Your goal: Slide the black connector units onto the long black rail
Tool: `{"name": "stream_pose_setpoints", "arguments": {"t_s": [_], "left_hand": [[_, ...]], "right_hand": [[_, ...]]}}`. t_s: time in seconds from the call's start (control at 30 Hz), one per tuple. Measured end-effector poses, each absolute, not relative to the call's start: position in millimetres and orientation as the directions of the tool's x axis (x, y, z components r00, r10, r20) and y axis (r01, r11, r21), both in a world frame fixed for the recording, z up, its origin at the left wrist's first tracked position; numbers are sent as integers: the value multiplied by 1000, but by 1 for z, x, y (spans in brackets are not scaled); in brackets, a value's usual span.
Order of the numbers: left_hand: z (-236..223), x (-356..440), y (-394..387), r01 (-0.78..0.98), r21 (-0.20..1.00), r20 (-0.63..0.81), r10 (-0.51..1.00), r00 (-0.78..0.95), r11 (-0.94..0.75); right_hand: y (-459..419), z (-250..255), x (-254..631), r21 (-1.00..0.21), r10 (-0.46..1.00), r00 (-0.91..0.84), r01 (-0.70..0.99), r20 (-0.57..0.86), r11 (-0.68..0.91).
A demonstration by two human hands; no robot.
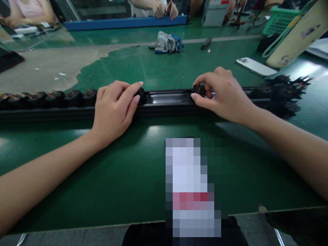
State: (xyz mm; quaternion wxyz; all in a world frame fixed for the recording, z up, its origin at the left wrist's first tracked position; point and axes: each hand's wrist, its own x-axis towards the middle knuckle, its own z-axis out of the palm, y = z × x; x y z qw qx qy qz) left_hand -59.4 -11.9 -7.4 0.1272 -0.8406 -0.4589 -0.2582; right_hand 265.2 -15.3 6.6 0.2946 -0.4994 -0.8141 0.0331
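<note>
A long black channel rail (167,106) lies across the green table. My left hand (114,112) rests over it, thumb and forefinger closed on a black plastic part (141,94) seated in the channel and mostly hidden by my fingers. Between my right hand's (224,94) thumb and fingers is another small black plastic part (198,90), at the channel's top; whether it touches the rail I cannot tell. A bare stretch of channel separates the hands. To the left, a row of black parts (69,98) with copper-coloured contacts fills the rail.
Loose black parts (282,90) are heaped at the rail's right end. Behind lie a crumpled glove (167,42), a white phone (256,66), a cream-coloured bottle (294,37) and a green basket (282,20). A blurred-out item (189,171) lies in front. Other people sit opposite.
</note>
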Motion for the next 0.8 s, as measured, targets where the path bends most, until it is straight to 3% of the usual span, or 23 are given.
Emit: {"name": "stream_pose_setpoints", "arguments": {"t_s": [0.27, 0.8], "left_hand": [[-8, -60, -12, 847, 14, 545, 715, 439, -531], [-9, -62, -9, 839, -4, 554, 697, 455, -545]], "right_hand": [[-15, 8, 265, -428, 865, -271, 782, 422, 454], [-13, 8, 269, -415, 861, -261, 791, 436, 449]]}}
